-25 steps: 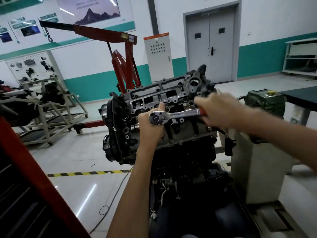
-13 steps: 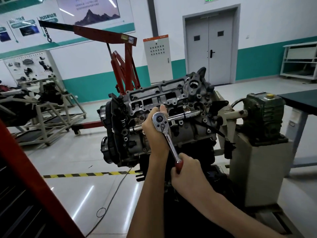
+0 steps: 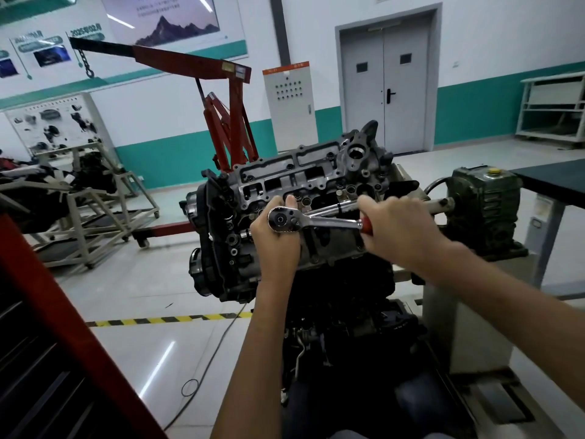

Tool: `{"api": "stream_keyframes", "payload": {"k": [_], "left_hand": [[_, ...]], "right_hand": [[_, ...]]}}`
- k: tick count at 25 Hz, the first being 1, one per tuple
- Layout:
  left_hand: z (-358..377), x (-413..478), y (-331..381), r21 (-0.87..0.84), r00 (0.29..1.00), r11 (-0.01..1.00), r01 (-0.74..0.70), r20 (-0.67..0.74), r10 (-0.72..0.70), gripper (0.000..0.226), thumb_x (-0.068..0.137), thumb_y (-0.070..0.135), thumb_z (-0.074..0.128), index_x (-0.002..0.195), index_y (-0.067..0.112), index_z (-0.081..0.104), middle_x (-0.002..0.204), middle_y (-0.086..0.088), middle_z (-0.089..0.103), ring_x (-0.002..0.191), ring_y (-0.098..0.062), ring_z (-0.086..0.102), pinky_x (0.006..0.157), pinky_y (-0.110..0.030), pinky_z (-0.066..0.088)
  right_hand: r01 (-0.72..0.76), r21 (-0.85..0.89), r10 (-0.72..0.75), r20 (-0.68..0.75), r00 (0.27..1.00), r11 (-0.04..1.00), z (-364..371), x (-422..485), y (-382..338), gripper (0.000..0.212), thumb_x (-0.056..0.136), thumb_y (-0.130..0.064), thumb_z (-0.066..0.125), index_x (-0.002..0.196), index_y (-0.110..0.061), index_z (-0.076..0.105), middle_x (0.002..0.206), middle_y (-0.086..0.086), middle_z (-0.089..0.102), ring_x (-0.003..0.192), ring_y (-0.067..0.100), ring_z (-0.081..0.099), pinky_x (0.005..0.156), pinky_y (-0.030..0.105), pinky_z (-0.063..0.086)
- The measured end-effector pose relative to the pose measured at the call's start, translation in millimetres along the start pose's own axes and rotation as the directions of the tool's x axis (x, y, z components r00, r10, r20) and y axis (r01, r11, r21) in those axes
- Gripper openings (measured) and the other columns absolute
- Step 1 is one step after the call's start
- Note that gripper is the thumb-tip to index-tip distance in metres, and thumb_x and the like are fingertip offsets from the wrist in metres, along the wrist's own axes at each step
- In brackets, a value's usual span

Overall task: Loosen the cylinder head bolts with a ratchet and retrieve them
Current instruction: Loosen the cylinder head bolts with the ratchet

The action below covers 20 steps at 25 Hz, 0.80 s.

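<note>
A grey cylinder head (image 3: 304, 175) sits on an engine held sideways on a stand, in the middle of the view. A chrome ratchet (image 3: 316, 220) with a red grip lies nearly level across its face, head to the left. My left hand (image 3: 275, 240) cups the ratchet head from behind, fingers curled over its top. My right hand (image 3: 395, 229) grips the red handle on the right. The bolt under the ratchet head is hidden. A second chrome bar (image 3: 335, 206) lies just above the ratchet handle.
A green gearbox (image 3: 484, 204) of the engine stand stands to the right, beside a dark table (image 3: 557, 182). A red engine crane (image 3: 221, 115) stands behind. A red tool cabinet (image 3: 47, 343) fills the lower left. A cable (image 3: 209, 365) lies on the floor.
My right hand swung the ratchet handle from pointing down and right back up to nearly level on the right. My left hand stayed on the ratchet head.
</note>
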<state>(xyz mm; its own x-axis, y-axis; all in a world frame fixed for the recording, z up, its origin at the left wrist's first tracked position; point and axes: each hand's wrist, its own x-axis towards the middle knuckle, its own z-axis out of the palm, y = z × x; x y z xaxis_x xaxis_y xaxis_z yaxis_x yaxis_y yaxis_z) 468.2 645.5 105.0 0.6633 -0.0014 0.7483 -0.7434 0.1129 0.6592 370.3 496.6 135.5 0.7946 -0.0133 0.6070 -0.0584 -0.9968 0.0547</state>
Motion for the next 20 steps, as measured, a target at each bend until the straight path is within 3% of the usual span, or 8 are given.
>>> {"api": "stream_keyframes", "payload": {"k": [3, 5, 7, 10, 12, 14, 17, 20], "left_hand": [[13, -9, 5, -0.075, 0.993, 0.996, 0.047, -0.108, -0.055, 0.03, 0.093, 0.029, 0.056, 0.064, 0.027, 0.049, 0.056, 0.011, 0.044, 0.055, -0.004, 0.039, 0.054, -0.02, 0.036], [19, -5, 11, -0.193, 0.978, 0.964, 0.184, -0.064, -0.199, 0.025, 0.082, 0.044, 0.056, 0.058, 0.037, 0.056, 0.054, 0.015, 0.048, 0.055, 0.0, 0.041, 0.056, -0.02, 0.038], [13, -1, 6, -0.243, 0.989, 0.963, 0.119, -0.056, -0.136, 0.031, 0.084, 0.034, 0.058, 0.054, 0.034, 0.049, 0.056, 0.017, 0.04, 0.054, -0.001, 0.033, 0.054, -0.019, 0.031], [-3, 4, -2, -0.087, 0.999, 0.996, 0.034, -0.032, -0.037, 0.037, 0.095, 0.022, 0.055, 0.058, 0.022, 0.048, 0.058, 0.015, 0.04, 0.056, 0.002, 0.037, 0.056, -0.013, 0.033], [-5, 6, -1, 0.034, 0.999, 0.999, -0.021, 0.049, 0.019, 0.043, 0.097, 0.02, 0.053, 0.057, 0.012, 0.041, 0.055, 0.012, 0.034, 0.055, -0.003, 0.033, 0.053, -0.017, 0.03], [-5, 6, 1, 0.098, 0.991, 0.993, -0.069, 0.119, 0.057, 0.044, 0.098, 0.02, 0.052, 0.058, 0.015, 0.036, 0.055, 0.011, 0.032, 0.054, -0.005, 0.028, 0.052, -0.022, 0.025], [-4, 1, -2, 0.012, 1.0, 1.0, -0.005, 0.017, 0.005, 0.04, 0.097, 0.022, 0.054, 0.062, 0.013, 0.036, 0.056, 0.01, 0.031, 0.055, -0.008, 0.028, 0.052, -0.023, 0.026], [12, -7, 4, -0.063, 0.995, 0.997, -0.041, -0.091, 0.035, 0.037, 0.096, 0.014, 0.057, 0.064, 0.02, 0.038, 0.057, 0.015, 0.035, 0.055, -0.003, 0.031, 0.057, -0.018, 0.034]], "right_hand": [[-0.316, 0.319, 0.272, 0.175, 0.946, 0.893, 32, -46, -58, 0.02, 0.086, -0.023, 0.051, 0.081, -0.02, 0.032, 0.073, 0.004, 0.054, 0.077, 0.029, 0.061, 0.065, 0.033, 0.045], [-0.417, 0.492, 0.308, 0.289, 0.906, 0.764, 44, -62, -88, 0.021, 0.087, -0.023, 0.05, 0.078, -0.021, 0.031, 0.069, -0.002, 0.045, 0.078, 0.028, 0.06, 0.065, 0.032, 0.045], [-0.329, 0.459, 0.223, 0.271, 0.936, 0.825, 39, -59, -83, 0.02, 0.087, -0.024, 0.05, 0.08, -0.02, 0.031, 0.072, 0.002, 0.048, 0.08, 0.03, 0.06, 0.065, 0.032, 0.044], [-0.026, 0.156, 0.005, 0.132, 0.991, 0.987, 15, -18, -23, 0.018, 0.083, -0.018, 0.051, 0.082, -0.02, 0.032, 0.067, 0.001, 0.051, 0.07, 0.028, 0.06, 0.059, 0.032, 0.041], [0.138, -0.026, -0.136, 0.069, 0.988, 0.99, -13, 20, 11, 0.019, 0.078, -0.013, 0.052, 0.079, -0.018, 0.033, 0.054, -0.006, 0.035, 0.055, 0.023, 0.048, 0.054, 0.03, 0.036], [0.188, -0.102, -0.183, 0.058, 0.981, 0.977, -28, 40, 23, 0.018, 0.075, -0.011, 0.051, 0.076, -0.016, 0.034, 0.052, -0.007, 0.029, 0.051, 0.02, 0.038, 0.054, 0.03, 0.034], [0.046, 0.073, -0.052, 0.083, 0.995, 0.996, -5, 10, 2, 0.015, 0.079, -0.012, 0.049, 0.077, -0.018, 0.036, 0.055, -0.007, 0.034, 0.057, 0.019, 0.05, 0.062, 0.033, 0.048], [-0.255, 0.363, 0.203, 0.175, 0.963, 0.896, 35, -42, -47, 0.019, 0.083, -0.021, 0.051, 0.074, -0.023, 0.034, 0.06, -0.008, 0.032, 0.064, 0.02, 0.053, 0.061, 0.029, 0.044]]}}
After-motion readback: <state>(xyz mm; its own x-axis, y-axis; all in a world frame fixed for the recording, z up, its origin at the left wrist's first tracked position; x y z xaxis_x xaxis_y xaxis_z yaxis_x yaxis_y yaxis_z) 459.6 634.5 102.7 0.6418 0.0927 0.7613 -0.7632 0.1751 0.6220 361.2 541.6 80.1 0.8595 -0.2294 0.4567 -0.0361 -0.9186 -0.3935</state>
